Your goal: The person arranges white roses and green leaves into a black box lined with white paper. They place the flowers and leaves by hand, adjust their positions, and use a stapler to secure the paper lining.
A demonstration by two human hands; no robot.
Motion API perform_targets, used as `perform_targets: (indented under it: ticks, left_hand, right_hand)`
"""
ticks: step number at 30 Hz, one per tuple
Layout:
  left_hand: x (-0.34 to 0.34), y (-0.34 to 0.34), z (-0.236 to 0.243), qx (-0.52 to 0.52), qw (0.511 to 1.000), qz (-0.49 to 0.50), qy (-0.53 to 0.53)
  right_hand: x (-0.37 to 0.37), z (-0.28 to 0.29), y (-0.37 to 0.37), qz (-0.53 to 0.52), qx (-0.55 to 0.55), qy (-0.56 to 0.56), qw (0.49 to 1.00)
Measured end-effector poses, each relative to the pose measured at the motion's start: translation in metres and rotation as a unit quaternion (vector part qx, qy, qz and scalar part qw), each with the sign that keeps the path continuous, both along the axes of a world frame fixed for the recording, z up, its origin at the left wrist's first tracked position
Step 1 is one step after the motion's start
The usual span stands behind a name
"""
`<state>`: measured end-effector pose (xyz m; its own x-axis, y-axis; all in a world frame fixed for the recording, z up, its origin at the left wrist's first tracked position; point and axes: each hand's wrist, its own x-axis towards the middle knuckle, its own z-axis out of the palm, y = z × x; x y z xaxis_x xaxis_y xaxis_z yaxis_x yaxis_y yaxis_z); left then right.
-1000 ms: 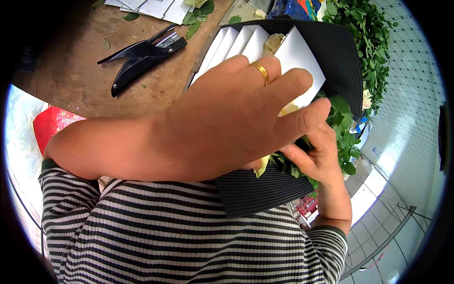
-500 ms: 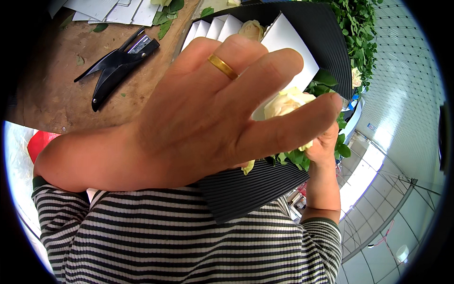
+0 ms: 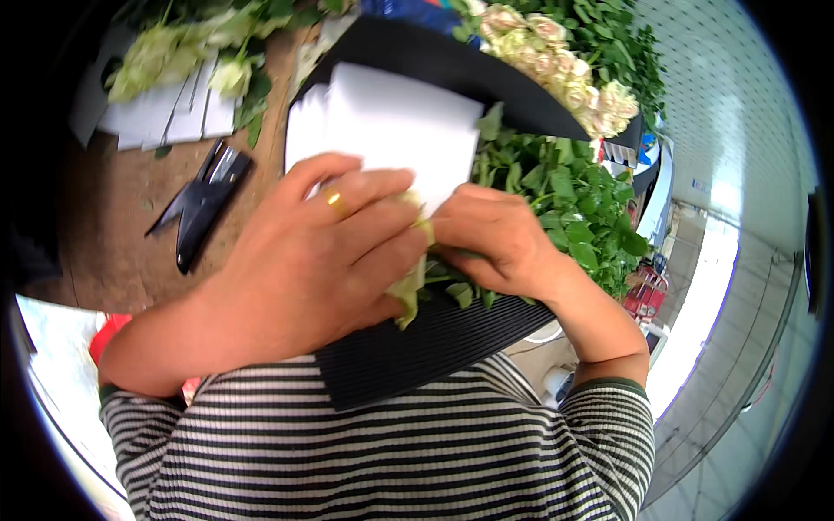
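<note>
My left hand (image 3: 326, 252), with a gold ring, curls its fingers over a pale cream-green rose (image 3: 407, 291) in front of a stack of white paper dividers (image 3: 400, 113). My right hand (image 3: 493, 234) is closed beside it, fingertips at the rose; what exactly they grip is hidden. Leafy green stems (image 3: 578, 217) spread behind and to the right of my right hand. Ridged black backing (image 3: 417, 356) lies under both hands, against my striped top, and a smooth black panel (image 3: 373, 48) rises behind the white paper.
On the wooden table (image 3: 104, 226) at the left lie a black stapler-like tool (image 3: 208, 204), white cards (image 3: 156, 126) and loose pale roses (image 3: 165, 61). A cluster of blush roses (image 3: 547, 61) and dense foliage stands at the back right, beside a meshed pale wall (image 3: 712, 130).
My left hand has dropped and curled its fingers inward over the rose. My right hand has come up and left to meet it. The view has shifted, showing more roses behind.
</note>
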<state>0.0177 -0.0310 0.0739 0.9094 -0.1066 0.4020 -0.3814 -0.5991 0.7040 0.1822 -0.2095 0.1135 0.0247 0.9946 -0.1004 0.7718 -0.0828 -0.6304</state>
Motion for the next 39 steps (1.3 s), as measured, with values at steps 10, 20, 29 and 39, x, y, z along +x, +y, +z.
perform_targets:
  ticks: [10,20,29,39]
  left_hand:
    - [0.01,-0.006,0.018,0.033,0.999,0.021,0.031]
    - [0.002,-0.004,0.015,0.036,0.997,0.04,0.057]
    - [0.007,-0.004,0.018,0.039,0.998,0.028,0.043]
    - [0.007,-0.005,0.019,0.057,0.997,0.021,0.041]
  right_hand:
    - [0.241,0.073,-0.015,-0.283,0.2,-0.223,0.911]
    - [0.376,-0.019,-0.049,-0.388,0.047,-0.36,0.847]
    - [0.358,0.115,-0.074,-0.492,0.289,-0.237,0.786]
    - [0.339,0.141,-0.069,-0.365,0.58,0.116,0.719]
